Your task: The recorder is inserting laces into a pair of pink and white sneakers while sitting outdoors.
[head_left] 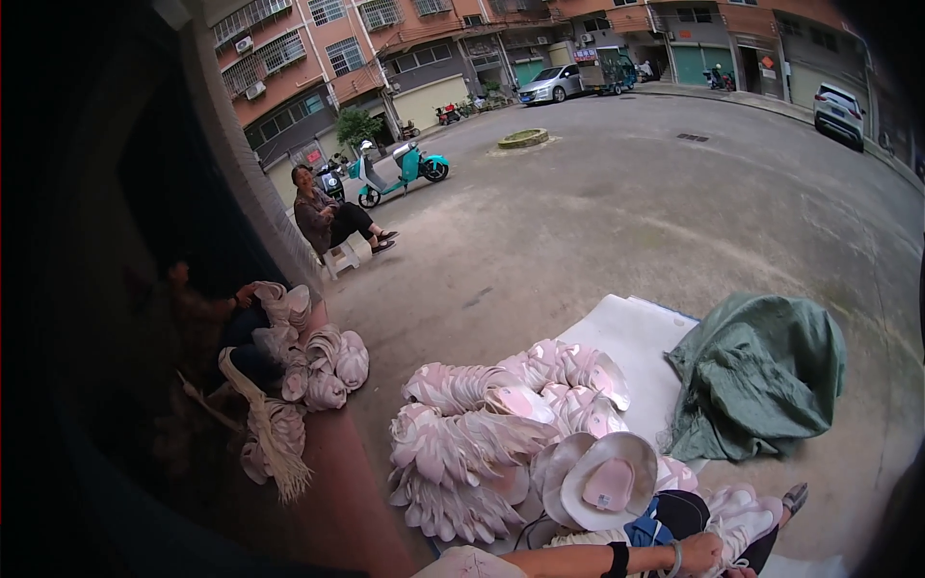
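My left hand (700, 552) reaches in from the lower edge, with a bracelet at the wrist and a black band on the forearm. Its fingers are curled closed beside a bunch of white shoe uppers (740, 518) lying over my dark-clothed legs; what they grip is hidden. Only a sliver of my right hand (741, 573) shows at the bottom edge, fingers cut off. A large heap of nested pink-and-white shoe uppers (467, 443) lies just left of my legs. Closest to me, one upper (609, 482) faces up, showing its pink inside with a small label.
A white sheet (626, 337) lies under the heap, with a crumpled green sack (761, 376) on its right. At the left, a person (207, 318) sits among more uppers (328, 371). Farther off, another person (323, 217) sits on a stool near a teal scooter (405, 169).
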`<state>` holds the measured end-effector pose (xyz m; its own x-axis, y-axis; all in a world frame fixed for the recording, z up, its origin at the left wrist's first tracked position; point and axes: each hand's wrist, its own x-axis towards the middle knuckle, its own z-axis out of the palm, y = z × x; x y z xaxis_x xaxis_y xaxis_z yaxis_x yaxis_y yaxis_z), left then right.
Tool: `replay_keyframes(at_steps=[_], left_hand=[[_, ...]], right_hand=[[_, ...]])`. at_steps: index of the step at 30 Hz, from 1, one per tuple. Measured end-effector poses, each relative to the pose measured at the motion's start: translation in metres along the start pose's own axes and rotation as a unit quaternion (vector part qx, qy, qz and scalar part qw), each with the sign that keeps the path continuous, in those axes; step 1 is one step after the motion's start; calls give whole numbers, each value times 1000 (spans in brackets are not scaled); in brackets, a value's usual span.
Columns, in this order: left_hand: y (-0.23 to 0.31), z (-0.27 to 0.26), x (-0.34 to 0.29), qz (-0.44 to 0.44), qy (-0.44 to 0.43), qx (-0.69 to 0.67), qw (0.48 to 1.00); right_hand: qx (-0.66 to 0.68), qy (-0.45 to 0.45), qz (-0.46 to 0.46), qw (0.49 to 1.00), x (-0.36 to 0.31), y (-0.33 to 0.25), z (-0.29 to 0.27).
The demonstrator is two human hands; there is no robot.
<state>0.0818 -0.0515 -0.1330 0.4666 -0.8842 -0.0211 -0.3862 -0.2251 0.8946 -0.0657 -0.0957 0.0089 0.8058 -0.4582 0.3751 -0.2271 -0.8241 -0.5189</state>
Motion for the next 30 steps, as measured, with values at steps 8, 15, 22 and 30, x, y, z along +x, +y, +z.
replay_keyframes(at_steps=[8, 15, 22, 30], left_hand=[[57, -39, 1, 140, -126, 4, 982], [41, -29, 0, 253, -25, 43, 966], [51, -31, -13, 170, -37, -14, 985], [84, -62, -24, -38, -91, -126, 987]], right_hand=[[46, -7, -3, 999, 2, 3, 16], [89, -78, 24, 993, 2, 28, 23], [128, -142, 75, 979, 8, 8, 16], [196, -214, 115, 950, 9, 16, 20]])
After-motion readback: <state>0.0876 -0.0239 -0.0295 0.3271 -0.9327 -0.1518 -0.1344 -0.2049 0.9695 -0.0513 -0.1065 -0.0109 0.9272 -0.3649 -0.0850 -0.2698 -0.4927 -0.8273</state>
